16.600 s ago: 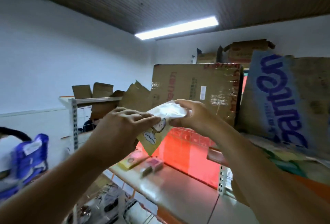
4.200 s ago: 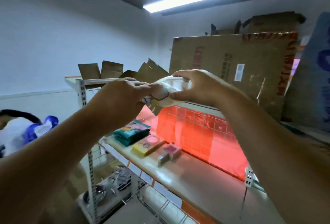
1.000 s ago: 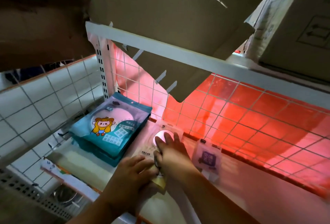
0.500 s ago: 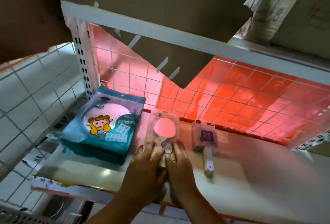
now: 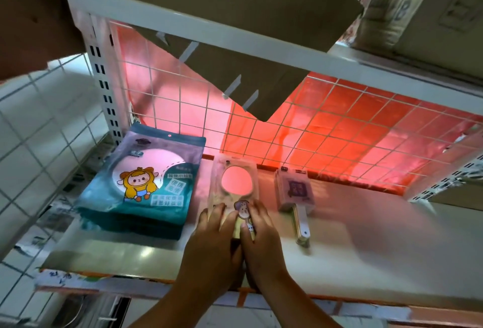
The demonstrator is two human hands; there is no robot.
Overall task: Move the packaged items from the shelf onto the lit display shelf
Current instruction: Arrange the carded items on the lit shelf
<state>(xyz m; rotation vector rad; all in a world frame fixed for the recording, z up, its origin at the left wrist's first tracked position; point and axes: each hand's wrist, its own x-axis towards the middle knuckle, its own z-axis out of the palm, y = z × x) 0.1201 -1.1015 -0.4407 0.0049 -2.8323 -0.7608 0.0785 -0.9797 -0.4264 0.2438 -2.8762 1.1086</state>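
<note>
The near end of the clear mirror packet (image 5: 235, 191) is covered by my own fingers, so I cannot see its lower edge, and the small print on every package is too blurred to read. My forearms run off the bottom of the frame. The white display shelf (image 5: 366, 249) fills the lower half, backed by a wire grid (image 5: 326, 129) glowing red across the middle right; brown cardboard (image 5: 235, 40) hangs down from the shelf above at the top, and white tiled wall (image 5: 34, 131) shows at the left. A stack of teal packets (image 5: 141, 186) with a cartoon figure lies at centre left, just beside the mirror packet, and a purple-carded brush packet (image 5: 295, 194) lies to its right. My left hand (image 5: 209, 244) and right hand (image 5: 261, 238) lie side by side, touching, fingers spread flat and pressing down on the packet's near end, not curled round it.
</note>
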